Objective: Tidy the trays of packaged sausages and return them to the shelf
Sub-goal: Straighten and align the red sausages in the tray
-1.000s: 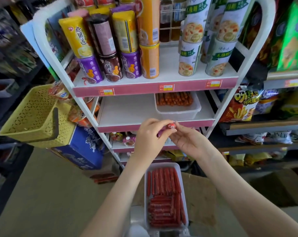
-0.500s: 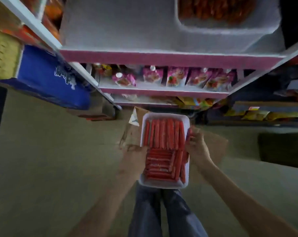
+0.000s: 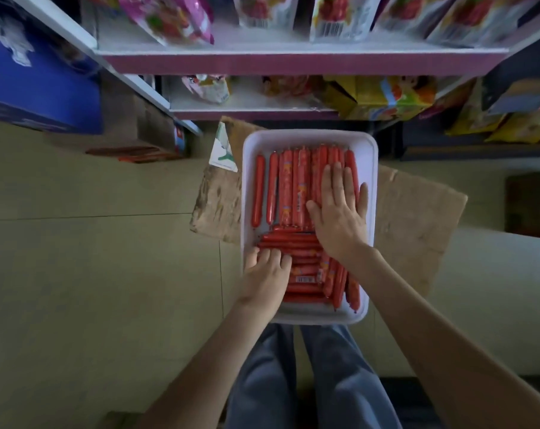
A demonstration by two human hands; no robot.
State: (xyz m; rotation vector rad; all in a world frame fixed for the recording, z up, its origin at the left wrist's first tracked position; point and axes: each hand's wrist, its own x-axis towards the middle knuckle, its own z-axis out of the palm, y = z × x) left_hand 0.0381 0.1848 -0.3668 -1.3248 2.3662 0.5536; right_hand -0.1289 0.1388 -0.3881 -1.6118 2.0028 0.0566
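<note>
Down by the shelf [image 3: 293, 65], two hands tidy the tray [image 3: 309, 135] of sausages [image 3: 293, 187];
flat right hand [image 3: 340, 218] presses one row; left hand [image 3: 264, 274] curls on some; push softly, keep rows snug.

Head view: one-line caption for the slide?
Right hand flat on lengthwise sausages, left hand on crosswise ones, in a white tray.

No word, brand or number can be read. The sausages [image 3: 296, 187] in mid-frame carry small printed marks and a barcode strip, too blurred to make out. The pouches [image 3: 340, 13] along the top edge show barcodes only. White print on the blue box [image 3: 30, 72], upper left, is illegible.
</note>
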